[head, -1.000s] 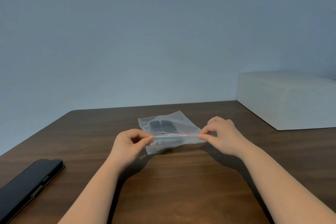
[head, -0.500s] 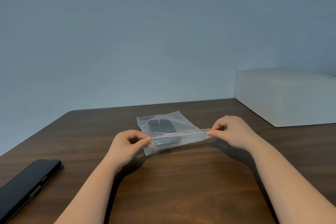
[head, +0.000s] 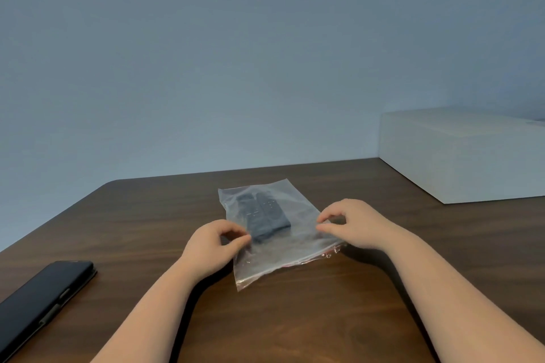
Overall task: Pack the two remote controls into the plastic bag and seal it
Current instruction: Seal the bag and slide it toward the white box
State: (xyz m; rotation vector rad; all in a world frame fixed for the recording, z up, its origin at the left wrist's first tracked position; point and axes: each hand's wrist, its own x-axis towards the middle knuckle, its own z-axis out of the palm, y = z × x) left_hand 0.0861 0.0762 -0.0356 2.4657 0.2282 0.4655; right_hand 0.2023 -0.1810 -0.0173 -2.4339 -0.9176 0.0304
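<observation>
The clear plastic bag lies flat on the dark wooden table, its red zip strip along the near edge. Two dark remote controls lie side by side inside it, toward the far end. My left hand sits at the bag's left edge, thumb and forefinger a little apart just over the plastic. At the bag's right edge my right hand hovers with a small gap between thumb and forefinger. Neither hand visibly pinches the bag.
A black phone in a case lies near the table's front left edge. A large white box stands at the back right. A plain blue-grey wall rises behind the table.
The bag, held up and stretched between both hands by its zip edge, now lies flat on the table. Both hands have loosened their pinch and dropped beside it.
</observation>
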